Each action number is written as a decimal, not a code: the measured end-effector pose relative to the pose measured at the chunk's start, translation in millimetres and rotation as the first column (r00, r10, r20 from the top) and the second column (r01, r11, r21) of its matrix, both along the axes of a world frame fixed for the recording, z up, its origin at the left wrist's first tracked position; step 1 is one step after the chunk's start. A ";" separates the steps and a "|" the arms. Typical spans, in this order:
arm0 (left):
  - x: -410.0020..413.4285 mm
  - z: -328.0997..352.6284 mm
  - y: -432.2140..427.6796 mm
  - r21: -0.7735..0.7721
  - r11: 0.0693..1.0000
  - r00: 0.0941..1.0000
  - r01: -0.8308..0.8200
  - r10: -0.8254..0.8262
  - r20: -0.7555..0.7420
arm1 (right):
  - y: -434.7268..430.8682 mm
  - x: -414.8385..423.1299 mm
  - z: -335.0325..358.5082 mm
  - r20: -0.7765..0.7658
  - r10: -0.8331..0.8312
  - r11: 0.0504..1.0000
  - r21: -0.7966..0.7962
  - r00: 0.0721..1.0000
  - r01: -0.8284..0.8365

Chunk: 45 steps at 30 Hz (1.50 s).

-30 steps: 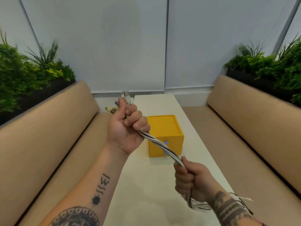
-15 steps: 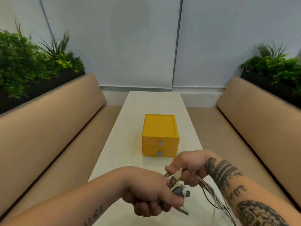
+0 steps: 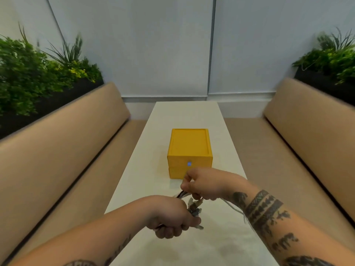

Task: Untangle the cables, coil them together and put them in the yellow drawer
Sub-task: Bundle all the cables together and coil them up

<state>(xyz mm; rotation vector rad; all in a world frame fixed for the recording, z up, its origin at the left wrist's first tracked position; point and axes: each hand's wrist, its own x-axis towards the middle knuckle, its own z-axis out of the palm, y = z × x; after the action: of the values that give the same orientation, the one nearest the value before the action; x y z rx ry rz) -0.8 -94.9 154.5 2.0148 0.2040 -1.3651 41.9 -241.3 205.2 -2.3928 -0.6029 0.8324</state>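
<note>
Cables (image 3: 194, 208) were bunched above the table (image 3: 182, 116), my left hand (image 3: 171, 217) fisted round the bundle, my right hand (image 3: 203, 184) pinching a loop. Coiling appeared unfinished; the yellow drawer (image 3: 189, 160) beyond stood closed.

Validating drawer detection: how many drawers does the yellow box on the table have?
2, stacked: upper drawer with a blue knob; lower drawer beneath it, partly hidden behind the right hand.

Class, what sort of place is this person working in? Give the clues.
Probably a seating booth in an office lounge or café: tan padded benches flank a long white table, with planters of greenery behind each backrest.
</note>
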 end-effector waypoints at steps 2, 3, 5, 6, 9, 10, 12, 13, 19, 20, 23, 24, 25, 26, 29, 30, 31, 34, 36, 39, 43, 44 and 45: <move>4.9 -2.7 5.3 -0.031 0.994 0.993 -0.107 0.105 -0.050 | 1.6 -5.6 -0.3 0.153 -0.016 1.000 -0.022 0.988 0.020; 6.4 -3.6 8.8 -0.044 0.986 0.985 -0.160 0.156 -0.074 | 1.1 -7.3 -1.2 0.209 -0.032 0.999 -0.019 0.977 0.036; 7.4 -2.7 16.3 -0.097 0.968 0.969 -0.231 0.220 -0.114 | -2.7 -10.3 -3.3 0.253 -0.099 0.995 0.028 0.962 0.095; 8.5 -0.8 20.7 -0.147 0.951 0.957 -0.273 0.254 -0.138 | -5.0 -11.7 -5.7 0.258 -0.140 0.990 0.060 0.956 0.129; 14.7 7.7 31.8 -0.362 0.790 0.868 -0.495 0.429 -0.252 | -8.3 -18.9 -15.8 0.261 -0.307 0.945 0.199 0.915 0.260; 15.6 10.1 32.7 -0.411 0.726 0.834 -0.551 0.478 -0.275 | -7.3 -21.3 -17.8 0.259 -0.352 0.926 0.240 0.900 0.293; 16.3 10.5 30.3 -0.471 0.659 0.803 -0.586 0.552 -0.225 | -3.2 -22.9 -19.8 0.290 -0.374 0.917 0.260 0.881 0.303; 15.5 9.9 27.1 -0.501 0.626 0.785 -0.597 0.585 -0.204 | -0.6 -22.6 -19.6 0.315 -0.373 0.919 0.254 0.872 0.302; 6.4 14.8 16.4 -0.687 0.349 0.677 -0.638 0.678 -0.285 | 8.3 -32.4 -22.3 0.413 -0.440 0.890 0.315 0.797 0.329; 4.5 14.6 14.4 -0.712 0.316 0.670 -0.627 0.686 -0.285 | 10.7 -37.1 -24.2 0.406 -0.457 0.880 0.336 0.791 0.336; 1.0 12.9 7.0 -0.761 0.290 0.639 -0.581 0.741 -0.205 | 19.7 -50.9 -37.3 0.326 -0.527 0.820 0.438 0.785 0.368; 0.9 12.1 4.9 -0.767 0.296 0.633 -0.570 0.753 -0.180 | 21.4 -54.2 -41.9 0.300 -0.543 0.800 0.469 0.784 0.374; 1.7 10.9 3.7 -0.771 0.295 0.628 -0.564 0.760 -0.169 | 22.4 -55.5 -45.7 0.271 -0.557 0.780 0.496 0.785 0.382; 2.7 9.2 3.8 -0.777 0.287 0.622 -0.561 0.765 -0.167 | 22.3 -55.7 -48.0 0.236 -0.565 0.762 0.517 0.791 0.389; 2.1 5.6 7.0 -0.795 0.228 0.596 -0.562 0.779 -0.198 | 18.4 -54.1 -42.2 0.153 -0.550 0.732 0.562 0.821 0.385; 0.9 5.5 7.2 -0.805 0.198 0.595 -0.559 0.773 -0.223 | 15.8 -53.2 -37.8 0.139 -0.542 0.723 0.580 0.829 0.375; -0.9 7.1 5.4 -0.815 0.167 0.591 -0.554 0.769 -0.244 | 13.6 -52.5 -34.0 0.135 -0.530 0.720 0.593 0.837 0.361; -6.0 12.8 -2.6 -0.837 0.059 0.539 -0.544 0.789 -0.295 | 6.5 -54.6 -29.6 0.238 -0.487 0.777 0.557 0.840 0.293; -5.3 17.7 -2.2 -0.840 -0.060 0.454 -0.539 0.820 -0.349 | -0.6 -58.2 -36.1 0.378 -0.460 0.841 0.476 0.803 0.257; -0.5 30.0 5.3 -0.848 -0.163 0.367 -0.503 0.849 -0.381 | -7.2 -65.8 -52.9 0.485 -0.415 0.883 0.418 0.770 0.213; -5.6 43.3 3.4 -0.843 -0.217 0.409 -0.492 0.797 -0.444 | -1.7 -68.0 -73.0 0.413 -0.478 0.804 0.561 0.775 0.197; -6.9 43.2 1.6 -0.837 -0.239 0.419 -0.493 0.778 -0.468 | -0.9 -67.7 -75.4 0.376 -0.482 0.776 0.602 0.791 0.187; -7.9 42.2 0.3 -0.830 -0.252 0.423 -0.497 0.765 -0.486 | -0.7 -67.0 -78.1 0.326 -0.474 0.744 0.645 0.818 0.175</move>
<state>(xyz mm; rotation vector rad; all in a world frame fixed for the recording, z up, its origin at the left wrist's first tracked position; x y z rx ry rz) -8.7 -94.7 196.8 0.5720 0.2129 -0.1917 -25.1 -242.1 127.1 -1.9986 -0.4841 -0.1285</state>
